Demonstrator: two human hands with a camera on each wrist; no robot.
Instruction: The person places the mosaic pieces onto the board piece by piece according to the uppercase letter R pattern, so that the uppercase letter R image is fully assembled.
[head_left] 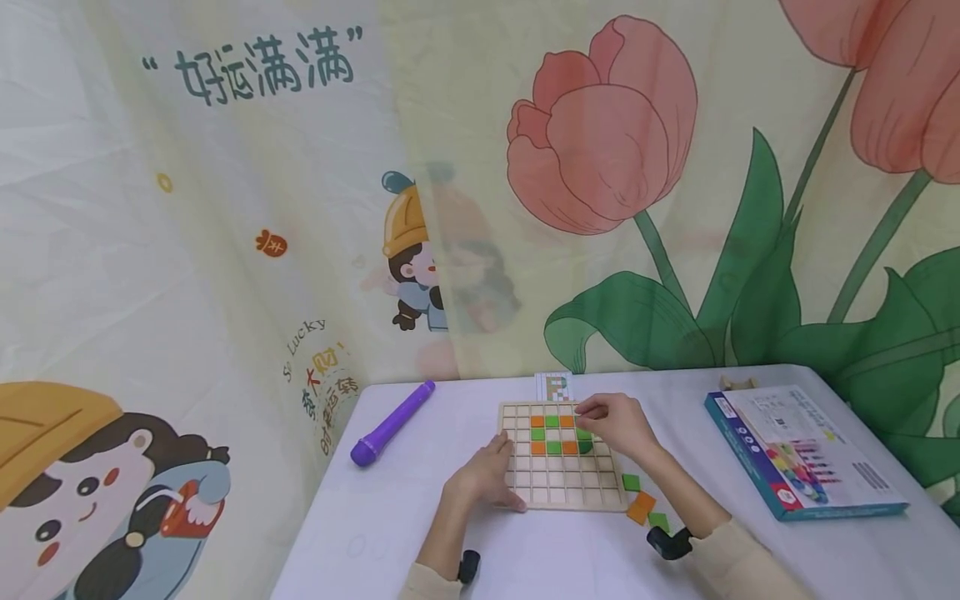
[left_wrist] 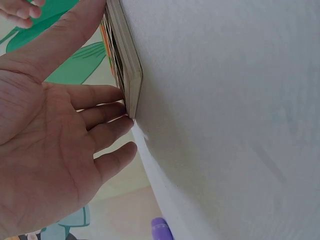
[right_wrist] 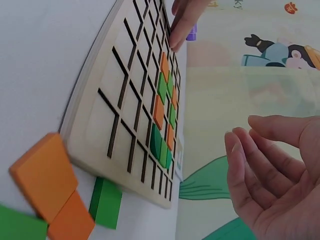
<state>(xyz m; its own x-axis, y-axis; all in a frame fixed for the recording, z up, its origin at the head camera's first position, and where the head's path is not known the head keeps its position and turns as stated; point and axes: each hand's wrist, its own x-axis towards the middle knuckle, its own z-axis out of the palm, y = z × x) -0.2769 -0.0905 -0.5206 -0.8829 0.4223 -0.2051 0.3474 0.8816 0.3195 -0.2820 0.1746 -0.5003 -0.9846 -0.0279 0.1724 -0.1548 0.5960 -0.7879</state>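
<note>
A wooden grid board (head_left: 564, 497) lies on the table, orange and green square tiles (right_wrist: 158, 111) set in its upper cells. Dark green rounded pieces (head_left: 585, 447) sit at the right of this pattern. My left hand (head_left: 486, 473) rests against the board's left side; in the left wrist view its fingertips (left_wrist: 121, 125) touch the edge and the thumb lies along another edge. Above the board's upper right part hovers my right hand (head_left: 617, 423). Its fingers bend loosely toward the thumb in the right wrist view, with nothing visible between them.
Loose orange tiles (right_wrist: 47, 175) and green tiles (head_left: 658, 522) lie off the board's right corner. Behind the board is a small pattern card (head_left: 553, 387). A purple microphone-shaped object (head_left: 392, 423) lies left, a flat box (head_left: 810, 454) right. A printed curtain hangs behind the table.
</note>
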